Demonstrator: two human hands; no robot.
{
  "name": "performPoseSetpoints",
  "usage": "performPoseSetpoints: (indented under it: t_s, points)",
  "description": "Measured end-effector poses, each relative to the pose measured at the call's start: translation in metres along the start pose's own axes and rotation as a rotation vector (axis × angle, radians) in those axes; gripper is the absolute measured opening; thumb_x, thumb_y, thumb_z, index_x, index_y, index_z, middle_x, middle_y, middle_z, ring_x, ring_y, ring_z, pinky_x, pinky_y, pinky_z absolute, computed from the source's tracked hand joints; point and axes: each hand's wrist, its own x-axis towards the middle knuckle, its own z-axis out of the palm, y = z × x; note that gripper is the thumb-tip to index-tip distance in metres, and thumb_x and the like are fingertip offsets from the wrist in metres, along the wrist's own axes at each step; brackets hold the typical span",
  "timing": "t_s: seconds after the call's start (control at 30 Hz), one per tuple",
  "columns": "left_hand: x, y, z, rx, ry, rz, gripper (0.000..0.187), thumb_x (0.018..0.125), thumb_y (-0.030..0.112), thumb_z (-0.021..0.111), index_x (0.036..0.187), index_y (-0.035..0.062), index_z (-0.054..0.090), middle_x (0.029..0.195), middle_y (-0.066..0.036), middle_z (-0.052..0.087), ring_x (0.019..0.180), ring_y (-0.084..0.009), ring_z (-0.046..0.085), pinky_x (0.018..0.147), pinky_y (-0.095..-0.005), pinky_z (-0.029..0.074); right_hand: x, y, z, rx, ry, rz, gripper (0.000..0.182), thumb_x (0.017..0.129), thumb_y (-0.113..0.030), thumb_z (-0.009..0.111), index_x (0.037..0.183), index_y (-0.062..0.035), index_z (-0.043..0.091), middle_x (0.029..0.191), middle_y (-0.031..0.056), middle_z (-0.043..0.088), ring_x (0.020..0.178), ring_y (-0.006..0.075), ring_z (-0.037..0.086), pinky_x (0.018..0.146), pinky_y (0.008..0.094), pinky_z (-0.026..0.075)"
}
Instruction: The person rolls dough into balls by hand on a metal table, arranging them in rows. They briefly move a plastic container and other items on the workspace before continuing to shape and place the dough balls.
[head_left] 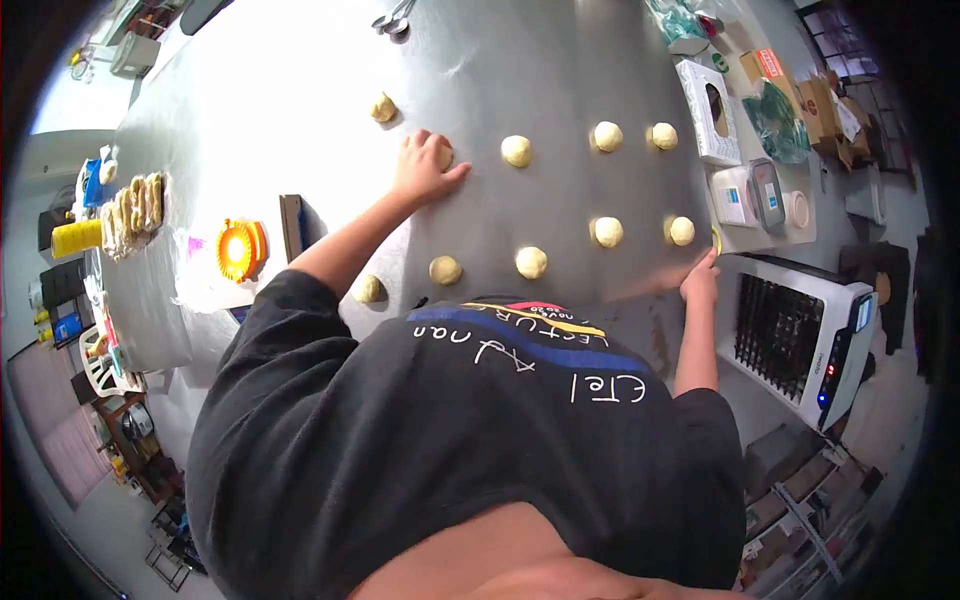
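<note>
My left hand point(428, 168) is cupped over a pale dough ball point(446, 156), which shows between the thumb and forefinger. Other dough balls stand in two loose rows on the metal table point(470, 210), among them one point(383, 108) up and left of this hand and one point(516, 151) to its right. At the table's right edge, my right hand point(702, 278) has its fingers closed beside a yellow-green curved thing point(716, 240); what they hold is partly hidden. The nearest dough ball to it is point(681, 231), just up and left.
An orange round mould point(240, 250) and a dark-edged bar point(291, 228) lie at left, near twisted pale pieces point(138, 212). Measuring spoons point(397, 24) are at the top. Plastic tubs point(735, 195) and a white box point(707, 112) stand right, above an air cooler point(795, 335).
</note>
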Motion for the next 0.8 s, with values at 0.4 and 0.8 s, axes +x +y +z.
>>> performPoseSetpoints:
  t_s: [0.4,0.8]
  points:
    - [0.005,-0.01,0.011,-0.037,0.097,0.255,0.028,0.074,0.029,0.071,0.088,0.006,0.064,0.099,-0.011,0.059,0.097,-0.0272,0.053,0.086,-0.0374,0.044,-0.007,0.0,-0.005,0.005,0.016,-0.047,0.082,0.087,-0.011,0.054,0.146,-0.0131,-0.001,0.132,0.0255,0.037,0.107,0.0393,0.055,0.087,0.047,0.048]
    - [0.015,-0.005,0.018,-0.039,0.147,0.16,0.028,0.077,0.026,0.066,0.059,0.0055,0.062,0.069,-0.01,0.062,0.077,-0.0276,0.059,0.075,-0.0368,0.048,-0.005,-0.001,-0.006,0.091,-0.015,0.006,0.088,0.085,-0.02,0.06,0.147,-0.018,-0.003,0.138,0.0245,0.032,0.114,0.0386,0.053,0.092,0.0499,0.045]
